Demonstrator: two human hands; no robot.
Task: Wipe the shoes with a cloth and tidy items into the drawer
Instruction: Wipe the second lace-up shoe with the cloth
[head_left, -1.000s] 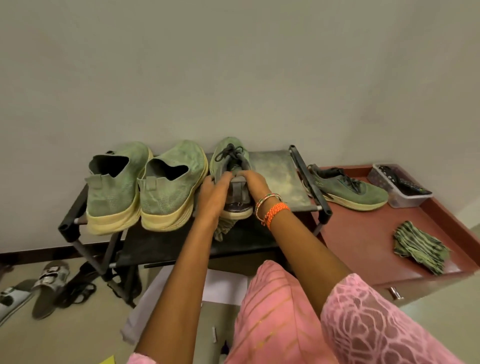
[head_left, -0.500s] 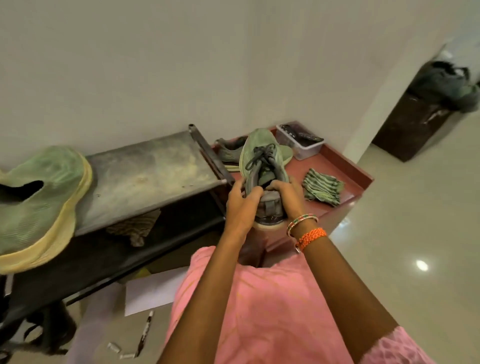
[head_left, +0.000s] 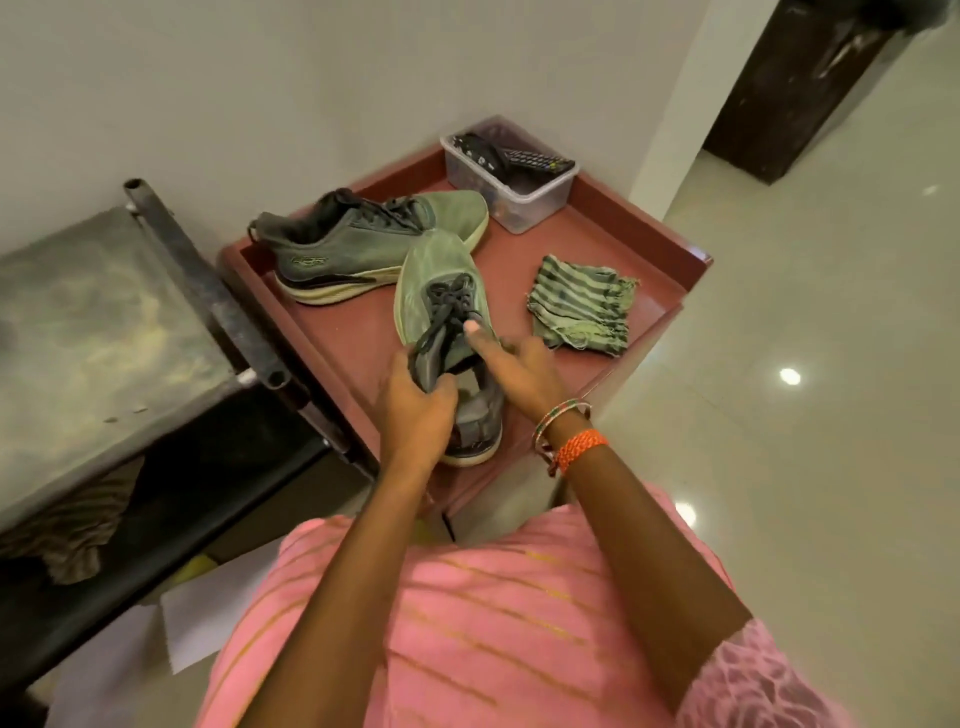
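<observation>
We hold a green laced shoe (head_left: 441, 312) over the red tray-topped stand (head_left: 644, 244), its heel toward us and its toe pointing away. Our left hand (head_left: 415, 415) curls round the heel end and the tongue, gripping it from the left; our right hand (head_left: 519, 369) lies against the shoe's right side with the thumb stretched straight along the laces, and whether its other fingers wrap the shoe we cannot tell, since they are hidden behind it. The sole at the heel looks to be on or just above the stand's surface. Just beyond the toe of the held shoe lies its mate, a second green shoe (head_left: 363, 244), on its sole and turned crosswise, and the two toes overlap in our view. To the right of the grip, near the right hand, a folded striped green cloth (head_left: 582, 306) lies flat on the stand, apart from both shoes. Farther off, past the cloth, a clear plastic box (head_left: 519, 202) holds remote controls (head_left: 530, 158). To the left of the grip stands a dusty shoe rack (head_left: 104, 322).
</observation>
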